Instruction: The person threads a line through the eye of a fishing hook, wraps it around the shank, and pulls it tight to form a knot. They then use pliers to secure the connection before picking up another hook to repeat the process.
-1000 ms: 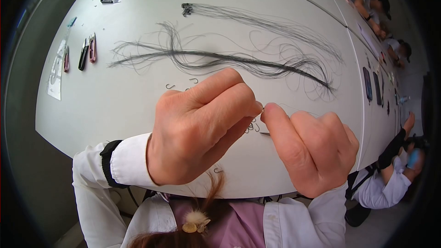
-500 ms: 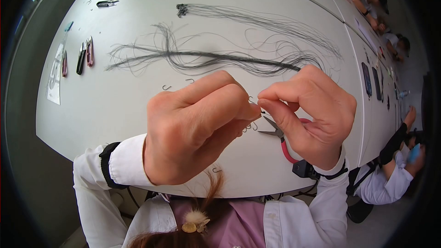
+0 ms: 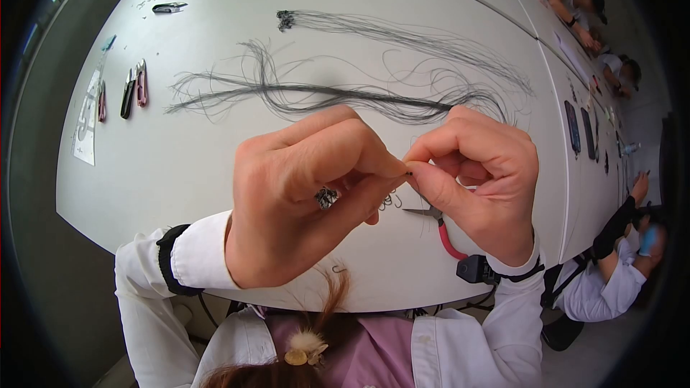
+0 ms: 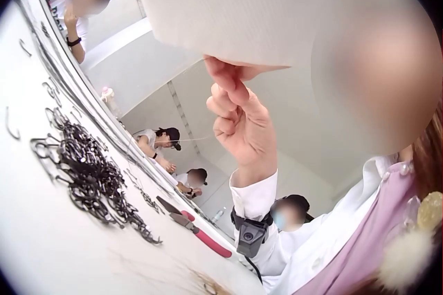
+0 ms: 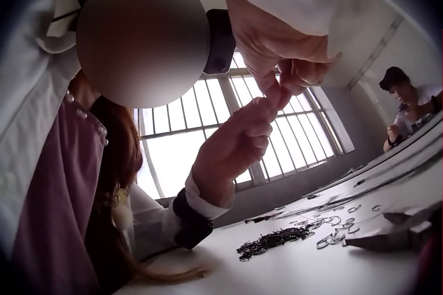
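My left hand (image 3: 287,194) and right hand (image 3: 481,179) meet fingertip to fingertip above the table in the head view. Left thumb and forefinger pinch a fish hook (image 3: 409,173); only a small dark end of it shows, the rest hidden by the fingers. Against that end, my right thumb and forefinger pinch a thin fishing line (image 4: 187,140), which runs out sideways in the left wrist view. Below the hands lie a heap of black fish hooks (image 4: 86,170) and several loose hooks (image 3: 392,201). Red-handled pliers (image 3: 451,241) lie under the right hand.
A long dark bundle of lines (image 3: 330,92) stretches across the table beyond the hands. Farther back, another bundle (image 3: 388,32) has hooks clustered at its left end. Black snips (image 3: 127,93), pink snips (image 3: 141,84) and a ruler (image 3: 86,118) lie at the left. Other people sit at the right.
My right hand has turned over, bringing its thumb and forefinger to the left fingertips and uncovering the pliers. The left fingers have spread into a loop, showing the hook heap behind.
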A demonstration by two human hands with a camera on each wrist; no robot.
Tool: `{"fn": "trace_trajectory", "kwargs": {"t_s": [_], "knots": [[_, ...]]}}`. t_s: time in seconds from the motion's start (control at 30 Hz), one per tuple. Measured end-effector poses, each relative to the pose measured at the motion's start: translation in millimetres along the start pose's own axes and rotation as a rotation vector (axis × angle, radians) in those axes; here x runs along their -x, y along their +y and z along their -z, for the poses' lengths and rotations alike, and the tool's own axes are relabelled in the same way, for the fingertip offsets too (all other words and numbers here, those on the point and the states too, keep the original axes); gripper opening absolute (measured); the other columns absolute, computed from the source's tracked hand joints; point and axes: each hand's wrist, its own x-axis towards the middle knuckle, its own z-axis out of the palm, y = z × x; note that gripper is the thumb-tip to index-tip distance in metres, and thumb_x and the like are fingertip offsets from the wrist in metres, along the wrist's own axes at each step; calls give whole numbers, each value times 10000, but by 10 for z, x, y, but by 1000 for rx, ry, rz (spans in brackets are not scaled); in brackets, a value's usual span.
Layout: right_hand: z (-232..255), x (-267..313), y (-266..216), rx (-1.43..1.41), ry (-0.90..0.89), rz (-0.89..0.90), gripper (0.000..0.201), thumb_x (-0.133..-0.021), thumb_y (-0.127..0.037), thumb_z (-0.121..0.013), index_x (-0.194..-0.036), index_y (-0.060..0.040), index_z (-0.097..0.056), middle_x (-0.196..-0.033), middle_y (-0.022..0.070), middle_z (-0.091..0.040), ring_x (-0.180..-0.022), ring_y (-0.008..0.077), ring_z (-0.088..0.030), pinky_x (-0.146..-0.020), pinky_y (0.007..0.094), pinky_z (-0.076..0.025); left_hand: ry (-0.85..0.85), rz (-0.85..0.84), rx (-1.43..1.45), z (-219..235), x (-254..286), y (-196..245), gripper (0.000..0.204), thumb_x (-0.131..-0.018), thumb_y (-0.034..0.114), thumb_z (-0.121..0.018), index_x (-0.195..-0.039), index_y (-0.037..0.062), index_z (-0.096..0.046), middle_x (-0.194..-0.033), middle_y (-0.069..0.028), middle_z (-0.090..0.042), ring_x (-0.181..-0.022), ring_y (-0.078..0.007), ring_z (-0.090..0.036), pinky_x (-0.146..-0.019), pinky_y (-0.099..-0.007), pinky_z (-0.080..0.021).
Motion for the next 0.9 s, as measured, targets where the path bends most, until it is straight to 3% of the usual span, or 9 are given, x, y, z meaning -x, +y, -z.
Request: {"fn": "trace_trajectory", "kwargs": {"t_s": [0.1, 0.17, 0.27, 0.5, 0.57, 0.7, 0.8, 0.9], "knots": [[-60, -6, 41, -175, 7, -93, 54, -732, 22, -674, -730, -14, -634, -619, 9, -540, -528, 47, -478, -461, 196, -358, -16, 101, 108, 8, -6, 15, 93, -763, -138, -604, -796, -53, -586, -783, -91, -557, -590, -112, -602, -483, -214, -507], [-88, -1, 51, -509, -2, -242, 16, -790, 16, -649, -777, 11, -640, -669, 2, -558, -581, 19, -494, -495, 167, -379, -22, 103, 137, 10, -7, -19, 91, -766, -135, -599, -799, -53, -580, -783, -87, -556, -580, -105, -590, -472, -209, -498], [-101, -3, 74, -638, -58, -314, 33, -817, 18, -628, -846, 29, -639, -708, -2, -561, -619, 14, -511, -530, 144, -392, -32, 138, 189, 15, -11, -23, 88, -771, -127, -587, -801, -48, -564, -782, -80, -553, -568, -92, -569, -454, -196, -479], [-62, -16, 59, -629, -65, -336, 101, -832, -6, -585, -926, 29, -599, -785, 5, -532, -656, 17, -457, -557, 164, -338, 59, 263, 259, 9, -22, 4, 94, -777, -116, -568, -797, -30, -535, -776, -66, -541, -561, -68, -528, -437, -186, -457], [-33, -13, 67, -466, -57, -189, 62, -815, -6, -600, -872, 18, -609, -787, 6, -525, -659, 28, -450, -560, 177, -334, 68, 257, 254, 8, -20, -4, 97, -776, -118, -568, -798, -29, -536, -776, -66, -540, -559, -66, -525, -438, -187, -457], [-134, 20, 87, -436, 34, -165, 27, -791, 10, -604, -813, 7, -618, -762, 5, -510, -641, 38, -434, -554, 187, -328, 69, 247, 205, 10, -21, -4, 102, -768, -125, -568, -786, -28, -542, -774, -66, -547, -564, -70, -535, -447, -188, -465], [-153, 20, 102, -431, 102, -71, 50, -783, 34, -641, -765, -10, -626, -761, 6, -542, -584, 7, -453, -461, 147, -318, 40, 195, 206, -3, -16, -24, 86, -773, -112, -596, -781, -34, -559, -776, -71, -561, -575, -79, -553, -458, -191, -478], [-123, 15, 70, -360, 76, -88, 57, -783, 58, -617, -757, 8, -608, -776, 18, -542, -592, 21, -495, -479, 147, -378, 26, 207, 236, -2, -33, -27, 63, -786, -84, -623, -785, -43, -576, -783, -77, -574, -580, -84, -565, -468, -194, -488]]}}
